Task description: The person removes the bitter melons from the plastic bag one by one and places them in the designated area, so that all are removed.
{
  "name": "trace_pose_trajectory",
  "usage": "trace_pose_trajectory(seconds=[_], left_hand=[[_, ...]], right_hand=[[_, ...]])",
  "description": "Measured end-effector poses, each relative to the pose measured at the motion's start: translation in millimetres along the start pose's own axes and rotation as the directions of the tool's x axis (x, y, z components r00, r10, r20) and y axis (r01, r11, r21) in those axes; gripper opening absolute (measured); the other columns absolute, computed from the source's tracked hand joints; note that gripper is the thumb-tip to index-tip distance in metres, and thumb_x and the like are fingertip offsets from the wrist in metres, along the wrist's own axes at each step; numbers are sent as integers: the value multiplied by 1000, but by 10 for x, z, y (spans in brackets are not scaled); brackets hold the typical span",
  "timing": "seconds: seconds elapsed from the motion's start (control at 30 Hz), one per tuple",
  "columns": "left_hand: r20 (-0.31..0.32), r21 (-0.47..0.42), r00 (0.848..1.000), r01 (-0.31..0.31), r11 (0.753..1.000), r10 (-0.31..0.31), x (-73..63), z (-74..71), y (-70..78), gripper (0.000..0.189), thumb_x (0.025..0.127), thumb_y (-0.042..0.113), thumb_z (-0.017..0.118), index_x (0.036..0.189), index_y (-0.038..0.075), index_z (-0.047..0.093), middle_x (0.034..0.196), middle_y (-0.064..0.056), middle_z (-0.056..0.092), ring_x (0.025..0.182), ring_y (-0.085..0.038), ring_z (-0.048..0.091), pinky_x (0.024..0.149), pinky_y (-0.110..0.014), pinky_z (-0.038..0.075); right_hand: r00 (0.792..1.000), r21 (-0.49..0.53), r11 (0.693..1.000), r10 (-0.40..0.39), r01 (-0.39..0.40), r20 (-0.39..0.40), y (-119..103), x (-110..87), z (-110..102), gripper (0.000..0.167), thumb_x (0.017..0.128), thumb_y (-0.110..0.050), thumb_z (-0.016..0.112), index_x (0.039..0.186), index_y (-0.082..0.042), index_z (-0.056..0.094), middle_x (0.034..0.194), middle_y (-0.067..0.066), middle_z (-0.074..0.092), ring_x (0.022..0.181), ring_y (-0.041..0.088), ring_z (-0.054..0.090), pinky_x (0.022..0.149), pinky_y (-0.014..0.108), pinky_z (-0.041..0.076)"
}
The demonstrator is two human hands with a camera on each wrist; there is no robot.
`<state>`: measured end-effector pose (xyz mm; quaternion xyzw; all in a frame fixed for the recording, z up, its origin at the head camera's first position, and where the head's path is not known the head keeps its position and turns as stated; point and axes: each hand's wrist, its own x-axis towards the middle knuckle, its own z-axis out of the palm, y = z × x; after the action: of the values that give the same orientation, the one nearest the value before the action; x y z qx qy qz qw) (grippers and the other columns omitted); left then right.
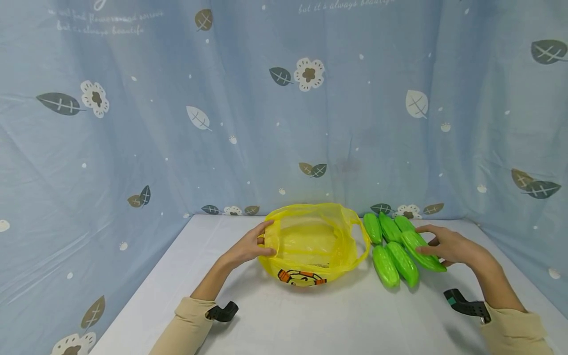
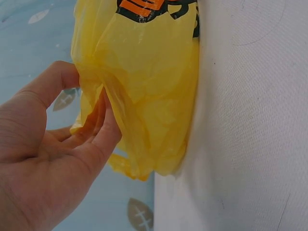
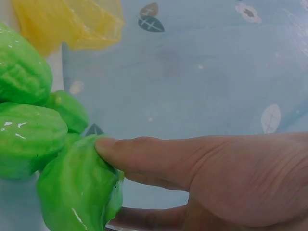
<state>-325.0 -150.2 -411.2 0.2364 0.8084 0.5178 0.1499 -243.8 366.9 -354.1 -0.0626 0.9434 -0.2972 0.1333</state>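
Observation:
A yellow plastic bag point(image 1: 306, 241) stands on the white table with its mouth spread open and a cartoon print low on its front. My left hand point(image 1: 249, 245) pinches the bag's left edge, thumb outside and fingers tucked into the folds, as the left wrist view shows. Over on the right, my right hand point(image 1: 457, 246) grips a glossy green bitter melon point(image 1: 419, 249) between thumb and fingers. This one overlaps several more bitter melons point(image 1: 386, 266) grouped beside the bag. In the right wrist view the thumb point(image 3: 139, 151) lies along the held bitter melon point(image 3: 77, 185).
The bag's loop handle point(image 1: 365, 244) droops on its right side, close to the melons. A blue curtain point(image 1: 248, 108) with leaves and flowers hangs behind the white table point(image 1: 310, 320). Black wrist mounts point(image 1: 466, 303) are strapped near both sleeves.

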Motion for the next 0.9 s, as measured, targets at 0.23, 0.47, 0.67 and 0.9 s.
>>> trace_pose_trajectory(seconds=[0.23,0.47,0.67,0.9], left_hand=[[-1,-3,1000,0,1000,0,2,18,-7,94,83,18,74,158,18,17,157,-10,34,125,-29,56,95,-36,52],[5,-10,1000,4,1000,-4,2,20,-17,93,84,18,73,158,19,17,158,-9,33,128,-30,54,97,-38,51],[1,-26,1000,10,1000,-10,-10,-8,-40,93,84,17,73,158,20,16,159,-8,31,132,-33,51,99,-40,50],[3,-5,1000,-5,1000,5,11,-22,-32,94,84,19,74,158,19,16,159,-8,31,132,-32,51,100,-40,50]], right_hand=[[999,18,1000,25,-26,25,42,6,-3,82,92,-38,66,146,10,26,121,40,54,98,36,66,69,43,58],[997,27,998,59,-61,52,57,6,3,85,91,-38,67,147,10,24,119,37,58,91,27,67,66,41,58],[995,31,997,65,-68,73,48,14,8,87,92,-39,67,148,10,22,121,38,57,91,25,66,67,40,57],[993,46,996,74,-78,90,78,17,27,87,92,-39,66,147,10,22,123,40,53,94,31,65,68,43,58]])
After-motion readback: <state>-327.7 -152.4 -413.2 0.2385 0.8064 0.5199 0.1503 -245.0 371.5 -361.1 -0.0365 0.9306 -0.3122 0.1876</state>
